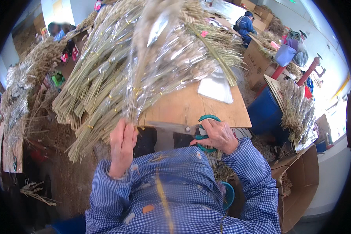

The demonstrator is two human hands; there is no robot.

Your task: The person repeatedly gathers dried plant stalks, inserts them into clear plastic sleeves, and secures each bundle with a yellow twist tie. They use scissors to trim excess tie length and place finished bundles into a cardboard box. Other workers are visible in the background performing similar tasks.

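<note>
My left hand (122, 147) grips the lower stems of an upright bundle of dried grass (138, 71) in a clear plastic sleeve. The bundle is blurred towards its top, and a gold tie (136, 90) circles it above my fist. In my right hand (220, 137) are scissors (188, 129) with green handles. Their blades point left along the board's near edge, the tips close to my left fist. Whether the blades touch the stems cannot be made out. More sleeved, gold-tied bundles (105, 79) lie heaped on the wooden board (175, 106) in front of me.
Clear plastic sleeves (216, 89) lie flat on the board's right part. A blue barrel (264, 106) and a cardboard box (301, 178) stand to the right. Another grass heap (32, 67) lies left. A person in blue (244, 27) sits at the back.
</note>
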